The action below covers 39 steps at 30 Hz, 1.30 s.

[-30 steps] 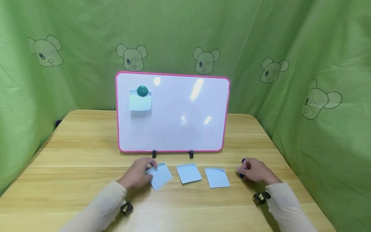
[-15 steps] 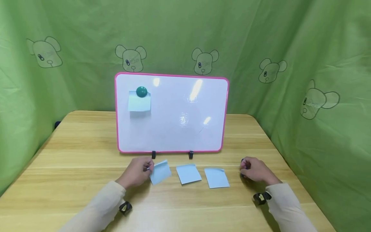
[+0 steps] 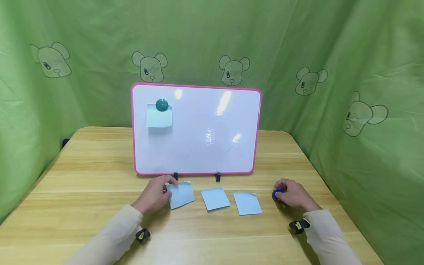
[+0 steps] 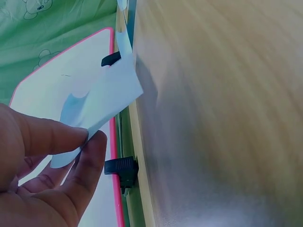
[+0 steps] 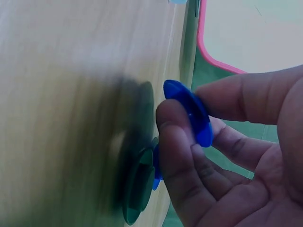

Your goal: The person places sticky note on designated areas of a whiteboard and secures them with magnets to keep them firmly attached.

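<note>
My left hand [image 3: 154, 194] pinches a light-blue sticky note [image 3: 181, 195] between thumb and finger. In the left wrist view that sheet is lifted off the wood and slightly bent. Two more sticky notes, one in the middle [image 3: 215, 199] and one to its right [image 3: 247, 203], lie on the table. At the right, my right hand [image 3: 293, 193] grips a round blue magnet [image 5: 191, 113] by its edge. Below it in the right wrist view rest a green magnet [image 5: 140, 184] and part of another blue piece [image 5: 157, 170], mostly hidden by the fingers.
A pink-framed whiteboard [image 3: 198, 147] stands upright behind the notes, on two black feet [image 3: 218, 177]. At its upper left, a green magnet [image 3: 162, 105] holds a sticky note [image 3: 159, 118]. Green curtains surround the wooden table [image 3: 278, 154].
The left hand has picked up the leftmost sticky note and turned it straighter, shifting it slightly toward the board. The right hand has raised the blue magnet, now showing at its fingertips.
</note>
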### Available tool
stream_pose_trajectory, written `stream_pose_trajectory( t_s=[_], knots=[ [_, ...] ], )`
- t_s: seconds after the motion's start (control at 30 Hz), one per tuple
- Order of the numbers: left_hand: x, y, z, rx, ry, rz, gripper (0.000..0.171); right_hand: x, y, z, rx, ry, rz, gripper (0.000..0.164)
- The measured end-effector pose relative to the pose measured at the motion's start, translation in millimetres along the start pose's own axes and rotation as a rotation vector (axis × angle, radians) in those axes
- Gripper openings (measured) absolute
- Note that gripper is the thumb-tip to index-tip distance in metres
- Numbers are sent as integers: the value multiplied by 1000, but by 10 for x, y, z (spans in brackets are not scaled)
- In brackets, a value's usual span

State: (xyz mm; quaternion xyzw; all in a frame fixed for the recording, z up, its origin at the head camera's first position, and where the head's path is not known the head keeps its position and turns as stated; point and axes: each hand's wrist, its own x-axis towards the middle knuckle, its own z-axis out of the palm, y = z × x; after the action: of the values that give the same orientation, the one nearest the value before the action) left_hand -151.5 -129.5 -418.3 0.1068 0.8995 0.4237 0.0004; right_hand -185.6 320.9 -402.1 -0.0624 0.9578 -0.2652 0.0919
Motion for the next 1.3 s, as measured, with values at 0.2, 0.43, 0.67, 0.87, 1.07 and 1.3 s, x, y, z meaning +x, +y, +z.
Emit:
stream_pose_trajectory(
  t_s=[0.2, 0.43, 0.67, 0.87, 1.07, 1.3],
  knots=[
    [-5, -1, -14, 4, -11, -9, 33, 9, -11, 14, 23, 1, 6, 25],
    [-26, -27, -4, 16, -8, 21, 36, 29, -27, 26, 24, 11, -1, 26],
    [-11, -3, -26, 20, -7, 34, 33, 46, -47, -6, 18, 26, 3, 30],
    [16, 31, -50, 19, -5, 40, 30, 49, -67, -40, 0, 55, -5, 29],
    [17, 30, -51, 20, -5, 32, 29, 81, -83, -19, 24, 72, 2, 28],
    [33, 26, -47, 0, -10, 18, 33, 96, -127, -33, 35, 96, -23, 30]
  ],
)
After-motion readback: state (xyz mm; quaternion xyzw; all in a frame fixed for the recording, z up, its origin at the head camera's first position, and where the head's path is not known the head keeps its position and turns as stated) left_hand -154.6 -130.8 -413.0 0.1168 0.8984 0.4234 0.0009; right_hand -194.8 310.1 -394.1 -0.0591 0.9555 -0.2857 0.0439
